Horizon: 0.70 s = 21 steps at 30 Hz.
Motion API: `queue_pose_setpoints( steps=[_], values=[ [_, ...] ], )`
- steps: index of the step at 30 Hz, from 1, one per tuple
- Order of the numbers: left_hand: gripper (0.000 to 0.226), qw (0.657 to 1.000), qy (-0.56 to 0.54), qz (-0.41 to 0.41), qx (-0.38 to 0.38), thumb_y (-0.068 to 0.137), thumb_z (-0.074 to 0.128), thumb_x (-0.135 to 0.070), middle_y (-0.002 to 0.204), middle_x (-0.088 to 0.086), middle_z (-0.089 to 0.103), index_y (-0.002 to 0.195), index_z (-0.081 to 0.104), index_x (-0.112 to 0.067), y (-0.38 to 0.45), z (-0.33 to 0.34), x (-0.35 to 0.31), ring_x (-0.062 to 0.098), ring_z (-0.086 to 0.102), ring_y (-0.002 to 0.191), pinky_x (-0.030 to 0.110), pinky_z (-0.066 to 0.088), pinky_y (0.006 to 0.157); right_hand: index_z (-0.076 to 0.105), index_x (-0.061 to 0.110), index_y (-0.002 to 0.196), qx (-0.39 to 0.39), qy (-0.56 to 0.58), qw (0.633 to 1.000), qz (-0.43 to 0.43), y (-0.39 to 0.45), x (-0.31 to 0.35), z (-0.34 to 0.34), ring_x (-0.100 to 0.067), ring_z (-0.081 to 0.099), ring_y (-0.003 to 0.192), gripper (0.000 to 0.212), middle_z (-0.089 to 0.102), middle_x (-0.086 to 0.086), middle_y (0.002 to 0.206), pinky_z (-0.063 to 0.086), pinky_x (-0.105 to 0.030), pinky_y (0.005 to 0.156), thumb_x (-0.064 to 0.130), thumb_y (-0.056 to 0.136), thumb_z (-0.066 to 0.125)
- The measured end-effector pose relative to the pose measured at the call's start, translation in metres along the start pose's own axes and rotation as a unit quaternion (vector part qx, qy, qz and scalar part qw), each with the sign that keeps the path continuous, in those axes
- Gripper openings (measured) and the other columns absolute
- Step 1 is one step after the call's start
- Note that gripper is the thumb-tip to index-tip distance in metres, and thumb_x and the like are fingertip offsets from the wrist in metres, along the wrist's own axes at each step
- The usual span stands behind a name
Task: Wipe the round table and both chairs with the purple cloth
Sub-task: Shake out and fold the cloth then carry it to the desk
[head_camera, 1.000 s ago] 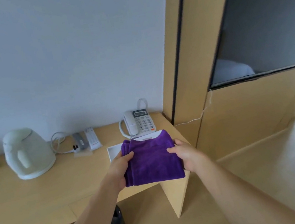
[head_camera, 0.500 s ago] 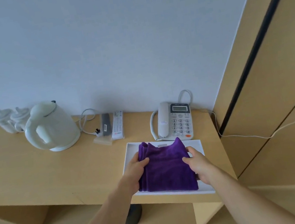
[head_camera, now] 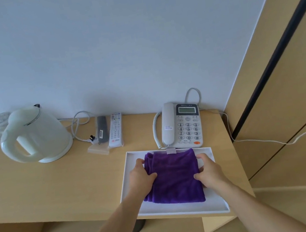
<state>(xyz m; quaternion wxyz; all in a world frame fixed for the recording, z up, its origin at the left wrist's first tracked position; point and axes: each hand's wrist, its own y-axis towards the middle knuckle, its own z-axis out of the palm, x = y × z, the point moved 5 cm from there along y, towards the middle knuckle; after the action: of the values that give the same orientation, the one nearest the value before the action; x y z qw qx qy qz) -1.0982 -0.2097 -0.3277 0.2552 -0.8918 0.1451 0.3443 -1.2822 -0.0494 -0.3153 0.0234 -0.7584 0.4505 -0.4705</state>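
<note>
Purple cloth (head_camera: 174,177): folded, on white tray (head_camera: 215,206)
Left hand (head_camera: 140,176): gripping cloth's left edge
Right hand (head_camera: 209,171): gripping right edge
Tray: on bench (head_camera: 48,187)

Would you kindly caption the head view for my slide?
Both hands, left and right, grip the folded purple cloth on a white tray.

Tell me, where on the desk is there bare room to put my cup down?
The widest bare patch of the desk lies in front of the kettle, left of the white tray. A smaller bare gap sits between the remotes and the phone. The right end is crowded: both hands grip the purple cloth on the tray.
</note>
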Motion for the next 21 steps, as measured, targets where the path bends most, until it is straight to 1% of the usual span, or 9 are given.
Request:
queue_pose_setpoints(
  steps=[3,5,6,8,10,12,17,19,21],
  values=[
    [0.058,0.989,0.136,0.045,-0.035,0.085,0.074,-0.036,0.105,0.000,0.056,0.129,0.042,-0.019,-0.003,-0.005,-0.004,0.018,0.057,0.088,0.030,0.049,0.071,0.046,0.027,0.136,-0.032,-0.132,0.988,-0.066,-0.004,0.007,-0.001,-0.024,0.063,0.097,0.058,0.058,-0.007,0.112,0.054,-0.037,0.084,0.012,0.085,0.069],
    [0.066,0.960,0.230,0.142,-0.066,0.083,0.072,-0.052,0.123,-0.002,0.051,0.135,0.042,-0.025,-0.005,-0.009,-0.012,0.018,0.055,0.105,0.031,0.051,0.082,0.037,0.031,0.146,-0.068,-0.243,0.957,-0.144,-0.009,0.012,-0.002,-0.022,0.054,0.119,0.067,0.043,-0.004,0.140,0.050,-0.033,0.093,0.028,0.088,0.069],
    [0.072,0.943,0.248,0.212,-0.058,0.080,0.068,-0.062,0.135,-0.005,0.047,0.139,0.042,-0.029,-0.006,-0.009,-0.016,0.018,0.051,0.120,0.033,0.048,0.094,0.032,0.032,0.150,-0.074,-0.293,0.931,-0.205,-0.012,0.015,-0.001,-0.021,0.044,0.132,0.071,0.033,-0.002,0.152,0.046,-0.032,0.101,0.039,0.089,0.067],
    [0.095,0.901,0.292,0.319,0.033,0.071,0.052,-0.086,0.159,-0.008,0.028,0.150,0.033,-0.038,-0.008,-0.002,-0.019,0.019,0.026,0.148,0.038,0.024,0.119,0.019,0.035,0.156,-0.027,-0.380,0.873,-0.306,-0.012,0.013,0.007,-0.019,0.016,0.150,0.084,0.010,0.004,0.165,0.029,-0.035,0.118,0.066,0.085,0.053],
    [0.115,0.848,0.374,0.359,0.109,0.059,0.039,-0.098,0.168,-0.009,0.000,0.157,0.010,-0.044,-0.005,0.007,-0.009,0.016,-0.004,0.154,0.040,-0.004,0.123,0.001,0.035,0.158,0.045,-0.447,0.832,-0.324,-0.006,0.000,0.015,-0.015,-0.007,0.153,0.105,-0.010,0.008,0.165,0.009,-0.038,0.124,0.084,0.075,0.041],
    [0.124,0.815,0.433,0.360,0.136,0.056,0.041,-0.098,0.166,-0.009,-0.015,0.156,-0.008,-0.045,0.000,0.013,0.005,0.016,-0.017,0.152,0.044,-0.012,0.120,-0.012,0.034,0.156,0.082,-0.491,0.809,-0.313,0.001,-0.013,0.021,-0.014,-0.017,0.151,0.117,-0.021,0.009,0.162,-0.001,-0.040,0.123,0.092,0.068,0.038],
    [0.129,0.794,0.470,0.355,0.152,0.053,0.041,-0.099,0.165,-0.006,-0.021,0.154,-0.016,-0.043,0.001,0.011,0.010,0.017,-0.019,0.150,0.052,-0.010,0.121,-0.019,0.033,0.154,0.103,-0.518,0.792,-0.306,0.007,-0.016,0.021,-0.013,-0.025,0.147,0.124,-0.030,0.010,0.157,-0.004,-0.042,0.123,0.093,0.062,0.040],
    [0.123,0.809,0.450,0.346,0.152,0.055,0.034,-0.100,0.166,-0.007,-0.015,0.156,-0.009,-0.044,0.003,0.009,0.003,0.017,-0.015,0.152,0.052,-0.009,0.122,-0.016,0.033,0.155,0.093,-0.502,0.803,-0.307,0.006,-0.011,0.020,-0.013,-0.022,0.149,0.120,-0.026,0.009,0.160,-0.002,-0.041,0.123,0.094,0.064,0.033],
    [0.106,0.831,0.422,0.340,0.127,0.071,0.027,-0.095,0.167,-0.007,-0.011,0.157,-0.004,-0.041,0.005,0.008,0.001,0.017,-0.010,0.154,0.048,-0.013,0.121,-0.012,0.034,0.156,0.065,-0.487,0.816,-0.305,0.004,-0.009,0.019,-0.015,-0.017,0.151,0.107,-0.018,0.007,0.164,0.001,-0.041,0.124,0.092,0.072,0.019]
  ],
)
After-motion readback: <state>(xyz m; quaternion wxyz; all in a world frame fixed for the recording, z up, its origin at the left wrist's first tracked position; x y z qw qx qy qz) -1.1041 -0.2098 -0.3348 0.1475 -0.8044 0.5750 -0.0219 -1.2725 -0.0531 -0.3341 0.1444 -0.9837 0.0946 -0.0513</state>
